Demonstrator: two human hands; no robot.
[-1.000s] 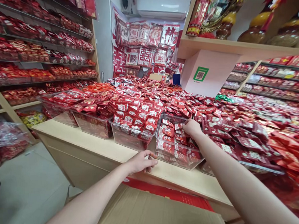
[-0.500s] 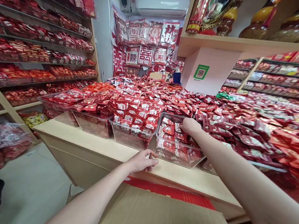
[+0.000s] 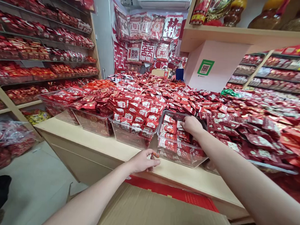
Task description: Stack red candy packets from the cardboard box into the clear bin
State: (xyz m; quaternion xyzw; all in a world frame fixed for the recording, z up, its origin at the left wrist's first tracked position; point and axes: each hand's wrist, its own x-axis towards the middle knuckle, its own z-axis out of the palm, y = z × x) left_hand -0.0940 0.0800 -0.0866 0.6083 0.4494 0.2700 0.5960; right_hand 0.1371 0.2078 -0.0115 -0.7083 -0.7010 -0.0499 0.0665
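My right hand [image 3: 193,125] reaches into a clear plastic bin [image 3: 181,156] of small red-and-white packets [image 3: 169,128]. Its fingers are curled down on a packet near the bin's back; the fingertips are partly hidden. Over the counter's front edge, just left of that bin, is my left hand [image 3: 146,161], fingers curled round something small and whitish that I cannot make out. To the left stands another clear bin [image 3: 130,135], heaped with red packets [image 3: 139,113].
More packet-filled bins [image 3: 91,122] line the wooden counter [image 3: 73,134]. Below the front edge lies a cardboard box [image 3: 163,214]. Maroon packets [image 3: 256,137] spread at the right. A wooden shelf [image 3: 222,32] overhangs the back right.
The view has shifted slightly, so the background sits a little differently. Both hands keep nearly the same places, the right still in the bin.
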